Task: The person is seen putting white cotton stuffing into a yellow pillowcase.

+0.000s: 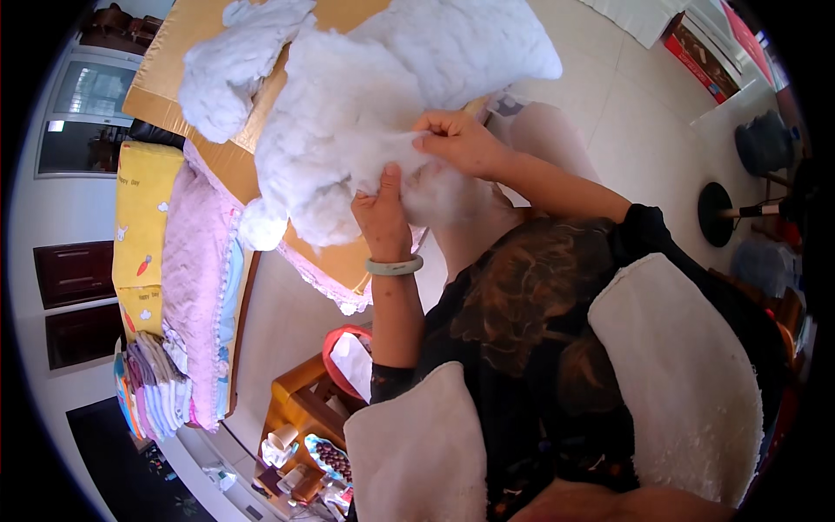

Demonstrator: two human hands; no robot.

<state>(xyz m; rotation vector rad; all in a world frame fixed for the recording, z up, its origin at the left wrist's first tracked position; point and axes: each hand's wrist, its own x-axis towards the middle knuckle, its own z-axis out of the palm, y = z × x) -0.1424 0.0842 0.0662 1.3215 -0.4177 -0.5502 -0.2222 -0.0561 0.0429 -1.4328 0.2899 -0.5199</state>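
A big heap of white fibre stuffing (339, 91) lies before me on a surface spread with shiny gold cloth (171, 72). My left hand (386, 215), with a pale green bangle (394, 265) on its wrist, grips the near side of a thinned tuft (443, 192). Its thumb points up and the other fingers are partly buried. Pinched between thumb and fingers, a thin stretch of the same fibre runs from my right hand (460, 142) towards the heap. Beyond the hands rests a smooth white stuffed piece (483, 49) with a pointed corner. A separate wad (222, 78) lies farther left.
To the left stands a seat with a pink plush cover (192, 261), a yellow printed cushion (145, 215) and folded clothes (153, 385). A wooden table (287, 391) at lower left carries cups and fruit. A red-edged box (701, 59) sits on the tiled floor (626, 98) at right.
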